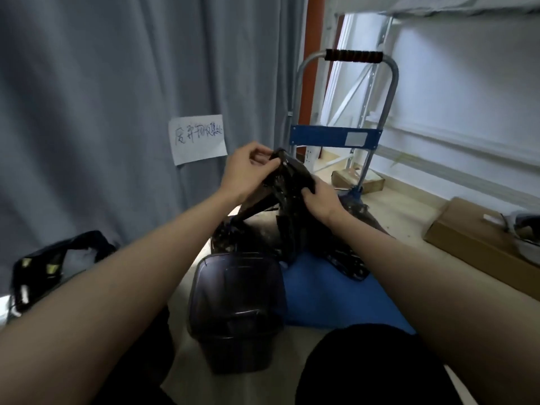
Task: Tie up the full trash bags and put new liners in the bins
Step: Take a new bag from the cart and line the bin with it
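Both hands busy with the black trash bag (287, 182), held up over the floor.

The left hand (248, 171) pinches the top edge of the bag between thumb and curled fingers, and the right hand (320, 197) grips the plastic a bit lower. The rest of the bag hangs down to the blue cart deck (330, 299). A dark bin (236, 311) sits on the floor (409, 217) just beside the deck's left edge, under the hands.

Both hands (248, 171) (320, 200) pinch a black bag (287, 182) above a bin (236, 311).
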A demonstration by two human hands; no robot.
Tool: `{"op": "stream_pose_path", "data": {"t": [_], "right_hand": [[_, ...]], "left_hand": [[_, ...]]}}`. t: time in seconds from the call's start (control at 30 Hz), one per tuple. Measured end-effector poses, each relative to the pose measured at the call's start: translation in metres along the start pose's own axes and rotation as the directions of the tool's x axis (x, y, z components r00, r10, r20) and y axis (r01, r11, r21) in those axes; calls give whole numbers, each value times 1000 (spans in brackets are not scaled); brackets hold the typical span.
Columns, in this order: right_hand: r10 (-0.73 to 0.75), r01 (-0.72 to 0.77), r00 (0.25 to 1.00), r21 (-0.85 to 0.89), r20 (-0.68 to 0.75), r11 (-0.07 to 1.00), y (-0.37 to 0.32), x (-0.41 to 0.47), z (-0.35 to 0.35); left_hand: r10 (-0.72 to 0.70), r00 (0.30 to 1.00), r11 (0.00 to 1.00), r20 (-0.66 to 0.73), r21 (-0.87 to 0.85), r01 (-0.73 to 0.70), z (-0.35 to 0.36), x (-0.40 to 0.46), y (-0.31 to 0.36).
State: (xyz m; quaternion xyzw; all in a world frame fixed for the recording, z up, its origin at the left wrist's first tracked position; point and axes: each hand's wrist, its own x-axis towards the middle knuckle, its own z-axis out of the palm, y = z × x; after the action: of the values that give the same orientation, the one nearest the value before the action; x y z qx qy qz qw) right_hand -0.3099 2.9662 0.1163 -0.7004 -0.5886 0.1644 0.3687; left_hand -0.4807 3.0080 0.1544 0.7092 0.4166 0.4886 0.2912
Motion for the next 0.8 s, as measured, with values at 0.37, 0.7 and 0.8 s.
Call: {"op": "stream_pose_path", "data": {"t": [0.37,0.7,0.8], "right_hand": [[-19,48,997,446,-68,894,-49,-22,50],[170,-430,901,776,398,462,-37,-31,60],[211,-428,895,625,393,652,-26,-24,70]], "left_hand": [[-83,986,995,-141,38,89,-92,-40,-50],[-91,966,832,242,552,-59,-106,-35,-74],[-167,970,769,178,639,15,-101,-36,-72]]}}
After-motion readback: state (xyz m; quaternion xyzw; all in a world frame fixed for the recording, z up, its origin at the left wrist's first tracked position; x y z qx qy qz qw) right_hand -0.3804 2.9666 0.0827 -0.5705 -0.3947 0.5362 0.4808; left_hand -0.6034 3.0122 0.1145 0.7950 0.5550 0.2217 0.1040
